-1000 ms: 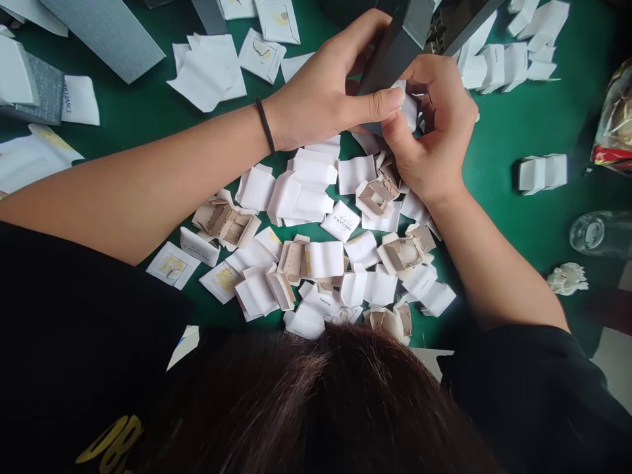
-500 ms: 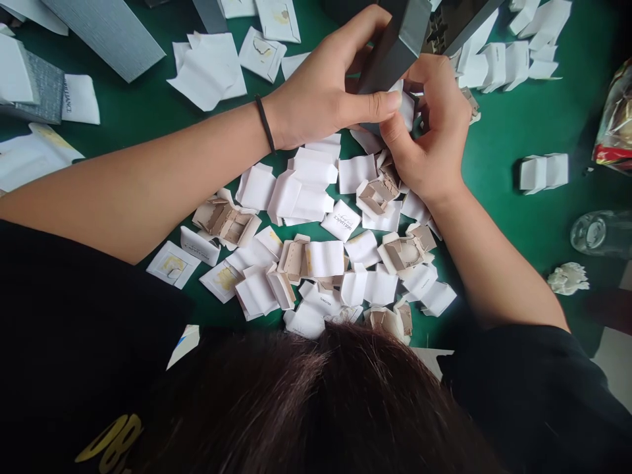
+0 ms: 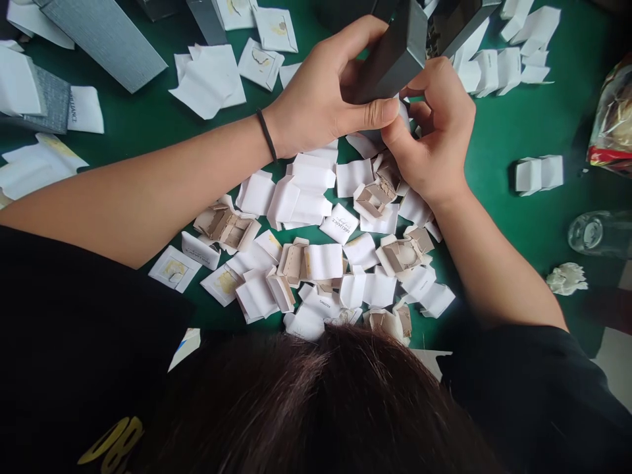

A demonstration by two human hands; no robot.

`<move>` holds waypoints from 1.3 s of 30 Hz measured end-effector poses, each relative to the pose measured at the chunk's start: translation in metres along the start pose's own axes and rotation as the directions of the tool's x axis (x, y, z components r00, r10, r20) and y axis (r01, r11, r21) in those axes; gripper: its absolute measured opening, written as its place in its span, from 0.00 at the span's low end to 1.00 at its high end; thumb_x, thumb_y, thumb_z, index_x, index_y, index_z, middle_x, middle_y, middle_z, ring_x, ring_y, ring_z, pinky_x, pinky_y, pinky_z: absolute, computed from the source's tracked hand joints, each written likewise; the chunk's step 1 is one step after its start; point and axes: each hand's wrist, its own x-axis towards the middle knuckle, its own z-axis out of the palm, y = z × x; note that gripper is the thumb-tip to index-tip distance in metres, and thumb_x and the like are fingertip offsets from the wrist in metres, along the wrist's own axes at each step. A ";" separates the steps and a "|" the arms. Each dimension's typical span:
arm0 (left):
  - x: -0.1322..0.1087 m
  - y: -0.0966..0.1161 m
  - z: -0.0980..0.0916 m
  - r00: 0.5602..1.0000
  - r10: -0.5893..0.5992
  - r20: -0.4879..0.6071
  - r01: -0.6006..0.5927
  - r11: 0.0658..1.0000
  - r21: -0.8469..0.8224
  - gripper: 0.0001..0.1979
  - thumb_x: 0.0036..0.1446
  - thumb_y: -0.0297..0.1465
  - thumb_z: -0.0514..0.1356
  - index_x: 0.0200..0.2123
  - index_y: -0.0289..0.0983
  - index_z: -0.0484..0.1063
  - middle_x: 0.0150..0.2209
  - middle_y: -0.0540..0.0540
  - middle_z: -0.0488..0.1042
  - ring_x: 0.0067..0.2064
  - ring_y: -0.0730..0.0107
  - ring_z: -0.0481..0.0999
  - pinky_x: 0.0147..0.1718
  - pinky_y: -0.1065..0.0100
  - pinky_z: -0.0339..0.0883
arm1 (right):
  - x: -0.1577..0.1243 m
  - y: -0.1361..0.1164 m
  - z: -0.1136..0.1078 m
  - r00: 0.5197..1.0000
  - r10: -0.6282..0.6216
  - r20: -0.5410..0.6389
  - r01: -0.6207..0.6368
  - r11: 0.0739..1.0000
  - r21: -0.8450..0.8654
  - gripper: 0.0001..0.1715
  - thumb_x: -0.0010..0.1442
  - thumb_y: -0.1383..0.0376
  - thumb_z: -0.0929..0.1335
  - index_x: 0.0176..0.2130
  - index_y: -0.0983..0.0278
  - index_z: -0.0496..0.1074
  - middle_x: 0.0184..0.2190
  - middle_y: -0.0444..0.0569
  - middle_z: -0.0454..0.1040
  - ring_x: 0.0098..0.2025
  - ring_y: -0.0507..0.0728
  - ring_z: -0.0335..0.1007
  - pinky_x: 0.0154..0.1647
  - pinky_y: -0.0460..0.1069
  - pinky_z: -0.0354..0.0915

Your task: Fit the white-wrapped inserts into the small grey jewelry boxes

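Observation:
A dark grey box (image 3: 395, 56) is tilted near the top of the head view, and my left hand (image 3: 340, 89) is wrapped round it with the thumb along its lower end. My right hand (image 3: 434, 135) is closed in a pinch at that same end, its thumb tip against my left thumb. Between the thumb and fingers shows a bit of a white card piece (image 3: 403, 113), mostly hidden. Beneath both hands lies a heap of folded white card pieces (image 3: 309, 187), some torn open to brown inner card (image 3: 227, 227).
Grey boxes (image 3: 106, 43) and flat white sheets (image 3: 210, 79) lie at upper left on the green table (image 3: 498, 151). More folded white cards (image 3: 508, 69) stand at upper right. A glass jar (image 3: 595, 234) and a crumpled paper ball (image 3: 567, 278) are at far right.
The grey box has tilted a little in my left hand, and my right fingers have shifted slightly at its lower end. Less of the white card piece shows. The heap is unchanged.

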 end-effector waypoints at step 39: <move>-0.003 -0.002 -0.004 0.986 -0.161 0.049 0.168 0.941 -0.295 0.29 0.52 0.36 0.64 0.52 0.29 0.59 0.44 0.45 0.61 0.48 0.74 0.69 0.33 0.75 0.76 | 0.003 -0.005 0.005 1.000 0.019 0.008 -0.019 1.000 -0.025 0.23 0.60 0.44 0.62 0.30 0.60 0.66 0.34 0.50 0.67 0.39 0.56 0.64 0.44 0.55 0.65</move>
